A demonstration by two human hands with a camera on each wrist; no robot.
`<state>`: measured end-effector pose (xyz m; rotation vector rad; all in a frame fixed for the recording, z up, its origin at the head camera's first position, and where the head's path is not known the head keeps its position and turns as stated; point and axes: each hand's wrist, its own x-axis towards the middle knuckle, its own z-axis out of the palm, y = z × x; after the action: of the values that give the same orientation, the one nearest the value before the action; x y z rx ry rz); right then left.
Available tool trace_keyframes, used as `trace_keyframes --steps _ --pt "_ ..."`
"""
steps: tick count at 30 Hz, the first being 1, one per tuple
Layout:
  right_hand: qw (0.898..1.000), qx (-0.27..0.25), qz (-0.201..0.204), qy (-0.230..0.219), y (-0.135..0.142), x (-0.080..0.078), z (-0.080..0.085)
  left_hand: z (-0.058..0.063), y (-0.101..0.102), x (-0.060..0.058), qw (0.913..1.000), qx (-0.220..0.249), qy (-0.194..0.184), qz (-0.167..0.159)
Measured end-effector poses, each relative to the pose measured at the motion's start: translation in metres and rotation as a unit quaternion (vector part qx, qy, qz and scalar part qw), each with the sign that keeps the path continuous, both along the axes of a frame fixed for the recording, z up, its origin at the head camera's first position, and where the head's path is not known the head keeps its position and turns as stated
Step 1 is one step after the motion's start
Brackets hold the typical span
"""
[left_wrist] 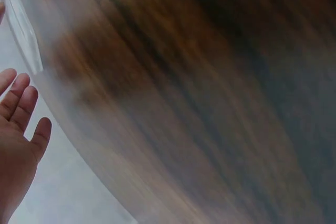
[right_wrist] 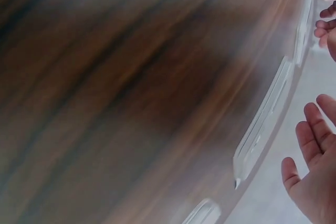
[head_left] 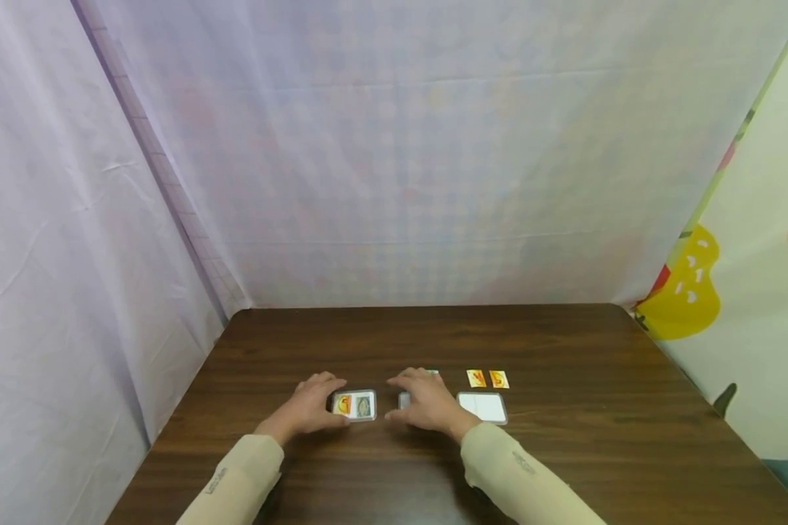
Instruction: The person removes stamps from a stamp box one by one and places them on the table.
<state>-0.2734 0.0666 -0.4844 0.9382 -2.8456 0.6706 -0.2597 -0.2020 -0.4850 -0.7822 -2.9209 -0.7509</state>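
Observation:
A clear-rimmed flat case [head_left: 354,406] lies on the table with two small pictures in it, one yellow-orange and one greenish-grey. At its left side is my left hand [head_left: 308,405], thumb and fingers spread about the near and far edges; the left wrist view shows these fingers loosely extended. My right hand [head_left: 431,402] hovers over a second case [head_left: 403,400] and hides most of it. In the right wrist view its fingers [right_wrist: 310,140] look extended, apart from the case [right_wrist: 262,121]. Whether either hand touches a case, I cannot tell.
To the right of my right hand lies a third case [head_left: 486,407] with a white inside. Two orange-yellow picture cards [head_left: 476,378] lie behind it. Part of another card [head_left: 433,372] shows behind my right hand. The brown table [head_left: 394,335] ends at a pale curtain [head_left: 394,182].

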Motion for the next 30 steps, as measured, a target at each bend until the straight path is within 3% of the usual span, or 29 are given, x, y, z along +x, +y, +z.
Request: trace_keyframes --steps 6,17,30 --pt "1.000 0.025 0.006 -0.013 -0.017 -0.003 0.004 -0.002 -0.005 -0.004 0.9998 -0.007 -0.009 0.015" --pt "0.997 0.079 -0.010 -0.013 -0.035 -0.013 -0.003 -0.003 -0.001 -0.005 0.9984 -0.024 -0.047 0.020" --pt "0.995 0.102 -0.008 -0.009 -0.044 -0.017 -0.005 -0.006 -0.003 -0.010 0.9985 -0.031 -0.045 0.010"
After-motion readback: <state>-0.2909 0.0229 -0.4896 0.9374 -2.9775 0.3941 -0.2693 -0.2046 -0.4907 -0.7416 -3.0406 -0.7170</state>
